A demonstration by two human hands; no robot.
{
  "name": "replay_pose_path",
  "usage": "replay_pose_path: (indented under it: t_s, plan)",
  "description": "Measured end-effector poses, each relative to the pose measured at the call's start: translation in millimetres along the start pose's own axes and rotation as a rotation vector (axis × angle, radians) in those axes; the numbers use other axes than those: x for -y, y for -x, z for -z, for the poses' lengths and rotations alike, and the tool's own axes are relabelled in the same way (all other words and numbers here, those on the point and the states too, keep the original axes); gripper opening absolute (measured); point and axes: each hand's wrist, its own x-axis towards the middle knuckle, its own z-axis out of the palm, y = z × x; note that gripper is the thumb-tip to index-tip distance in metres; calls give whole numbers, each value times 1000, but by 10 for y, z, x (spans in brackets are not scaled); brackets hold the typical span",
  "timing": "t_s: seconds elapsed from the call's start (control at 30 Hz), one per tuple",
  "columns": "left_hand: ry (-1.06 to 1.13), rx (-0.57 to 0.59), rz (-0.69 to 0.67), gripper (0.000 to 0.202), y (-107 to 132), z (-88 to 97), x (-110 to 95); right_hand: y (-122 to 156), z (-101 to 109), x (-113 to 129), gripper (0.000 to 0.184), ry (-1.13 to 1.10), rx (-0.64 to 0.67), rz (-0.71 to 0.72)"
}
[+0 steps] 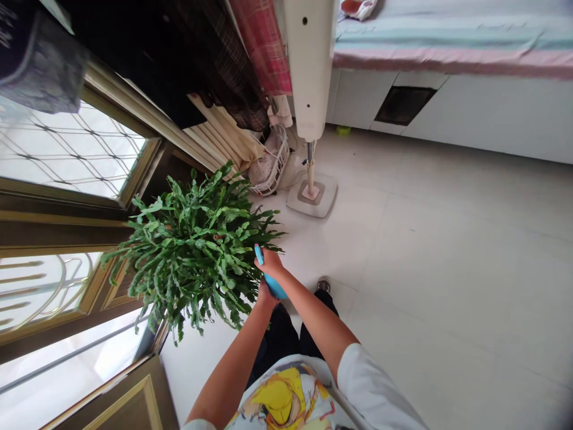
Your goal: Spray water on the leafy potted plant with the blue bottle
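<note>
Blue bottle (276, 288) is in both your hands, in front of your dark trousers (280, 340), just beside the right-hand edge of the big green plant (192, 251). Your right hand (271, 263) is wrapped round the bottle's upper part, its narrow top poking out past the fingers. Your left hand (267, 295) is pressed to the lower body, near the outer leaves; can't tell how its fingers sit, mostly hidden. Bottle looks tilted. Plant's leaves spread in front of the door (111, 224) on your left; can't see its pot. Beyond the plant: white basket (283, 156), then the white stand (308, 71) on its square base. Bed (447, 57) at upper right. Pale floor (447, 251) on your right, one shoe (323, 286) showing.
</note>
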Motion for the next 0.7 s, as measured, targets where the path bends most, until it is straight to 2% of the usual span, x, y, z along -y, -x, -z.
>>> replay_pose_path:
  t_s: [0.13,0.27,0.5,0.7]
  plan:
    - [-4,13,-2,27,58,33,27,75,-22,30,23,-12,8,-24]
    - [-7,26,0,25,129,96,41,162,-46,46,20,-25,-1,-48]
    - [-38,8,-1,31,226,157,25,237,-46,98,21,-65,-13,-9]
    - [-60,60,-45,30,247,227,85,293,-79,90,19,-77,-37,-11]
